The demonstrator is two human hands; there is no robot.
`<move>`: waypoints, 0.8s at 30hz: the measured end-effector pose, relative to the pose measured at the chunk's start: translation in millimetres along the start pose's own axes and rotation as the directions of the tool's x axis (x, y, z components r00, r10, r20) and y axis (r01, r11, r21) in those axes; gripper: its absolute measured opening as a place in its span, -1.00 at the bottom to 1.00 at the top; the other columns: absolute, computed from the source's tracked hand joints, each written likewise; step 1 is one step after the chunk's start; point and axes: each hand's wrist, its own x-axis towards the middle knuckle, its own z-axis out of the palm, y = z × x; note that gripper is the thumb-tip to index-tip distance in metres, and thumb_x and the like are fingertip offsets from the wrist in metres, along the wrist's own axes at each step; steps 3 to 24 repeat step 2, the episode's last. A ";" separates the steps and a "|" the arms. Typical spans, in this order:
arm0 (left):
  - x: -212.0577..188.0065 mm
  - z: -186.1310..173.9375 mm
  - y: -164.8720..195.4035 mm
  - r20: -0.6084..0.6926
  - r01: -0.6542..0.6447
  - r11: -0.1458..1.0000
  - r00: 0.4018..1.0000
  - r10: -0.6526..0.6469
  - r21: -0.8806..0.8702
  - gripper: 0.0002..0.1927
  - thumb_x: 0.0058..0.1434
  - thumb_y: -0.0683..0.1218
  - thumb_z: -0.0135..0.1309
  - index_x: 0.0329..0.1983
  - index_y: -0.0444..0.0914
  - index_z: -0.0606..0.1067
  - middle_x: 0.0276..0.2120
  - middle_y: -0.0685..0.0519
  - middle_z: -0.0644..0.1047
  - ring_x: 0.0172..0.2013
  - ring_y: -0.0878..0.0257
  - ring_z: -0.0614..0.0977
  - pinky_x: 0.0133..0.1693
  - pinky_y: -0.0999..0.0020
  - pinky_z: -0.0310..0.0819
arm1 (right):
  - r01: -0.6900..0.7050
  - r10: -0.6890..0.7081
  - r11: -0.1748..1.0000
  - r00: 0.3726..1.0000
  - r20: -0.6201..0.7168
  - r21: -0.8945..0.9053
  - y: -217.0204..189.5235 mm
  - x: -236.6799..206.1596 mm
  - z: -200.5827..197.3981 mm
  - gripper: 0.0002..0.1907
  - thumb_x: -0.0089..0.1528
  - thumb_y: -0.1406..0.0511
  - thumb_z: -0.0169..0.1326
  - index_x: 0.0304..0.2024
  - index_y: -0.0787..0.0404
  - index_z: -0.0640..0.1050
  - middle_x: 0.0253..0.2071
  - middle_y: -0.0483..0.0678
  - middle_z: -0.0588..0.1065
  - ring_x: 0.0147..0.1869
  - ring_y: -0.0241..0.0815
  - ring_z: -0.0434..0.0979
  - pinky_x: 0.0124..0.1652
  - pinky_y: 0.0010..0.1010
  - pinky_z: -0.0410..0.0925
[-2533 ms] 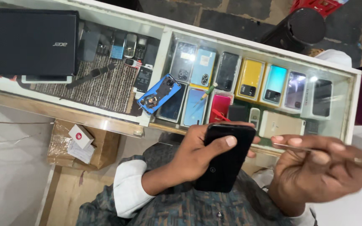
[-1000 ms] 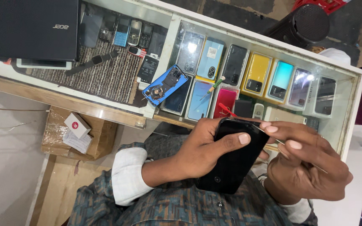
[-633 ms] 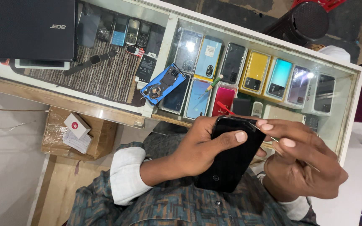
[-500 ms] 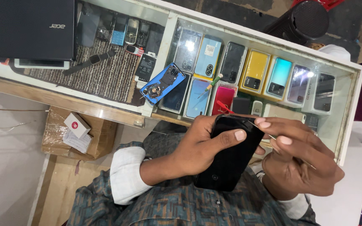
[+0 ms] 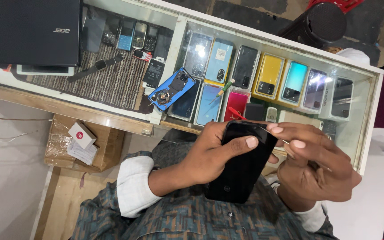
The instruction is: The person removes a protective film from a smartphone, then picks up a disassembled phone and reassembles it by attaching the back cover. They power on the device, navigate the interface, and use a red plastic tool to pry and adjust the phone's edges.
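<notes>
My left hand (image 5: pixel 210 153) grips a black smartphone (image 5: pixel 241 173) in front of my chest, thumb lying across its dark face. My right hand (image 5: pixel 321 169) is closed next to the phone's upper right edge, pinching a thin metal pin-like tool (image 5: pixel 268 130) whose tip rests at the phone's top corner. Both hands hover just in front of a glass display counter (image 5: pixel 365 111).
Under the glass lie several phones in coloured cases. On the glass sit an opened blue phone (image 5: pixel 171 89), a green screwdriver (image 5: pixel 223 86), a red-handled tool (image 5: pixel 235 113) and a black laptop (image 5: pixel 27 31). A cardboard box (image 5: pixel 98 146) is below; a black stool (image 5: pixel 321 20) stands beyond.
My right hand came in from the right, closed its fingers and brought the thin tool to the phone's top edge. The left hand kept hold of the phone.
</notes>
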 end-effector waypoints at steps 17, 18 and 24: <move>-1.5 0.6 -1.1 -0.008 -0.007 1.000 1.000 0.007 0.022 -0.63 0.51 -0.09 -0.02 0.20 -0.47 0.50 -0.15 -0.12 0.68 -0.17 0.30 0.68 -0.11 0.41 0.60 | 0.003 -0.004 1.000 1.000 0.015 0.008 -3.8 1.8 -9.8 -0.82 0.45 0.60 0.05 0.04 0.35 0.40 -0.17 0.34 0.56 -0.05 0.15 0.72 -0.10 -0.23 0.61; -1.5 0.6 -1.1 -0.008 -0.007 1.000 1.000 0.007 0.022 -0.63 0.51 -0.09 -0.02 0.20 -0.47 0.50 -0.15 -0.12 0.68 -0.17 0.30 0.68 -0.11 0.41 0.60 | 0.003 -0.004 1.000 1.000 0.015 0.008 -3.8 1.8 -9.8 -0.82 0.45 0.60 0.05 0.04 0.35 0.40 -0.17 0.34 0.56 -0.05 0.15 0.72 -0.10 -0.23 0.61; -1.5 0.6 -1.1 -0.008 -0.007 1.000 1.000 0.007 0.022 -0.63 0.51 -0.09 -0.02 0.20 -0.47 0.50 -0.15 -0.12 0.68 -0.17 0.30 0.68 -0.11 0.41 0.60 | 0.003 -0.004 1.000 1.000 0.015 0.008 -3.8 1.8 -9.8 -0.82 0.45 0.60 0.05 0.04 0.35 0.40 -0.17 0.34 0.56 -0.05 0.15 0.72 -0.10 -0.23 0.61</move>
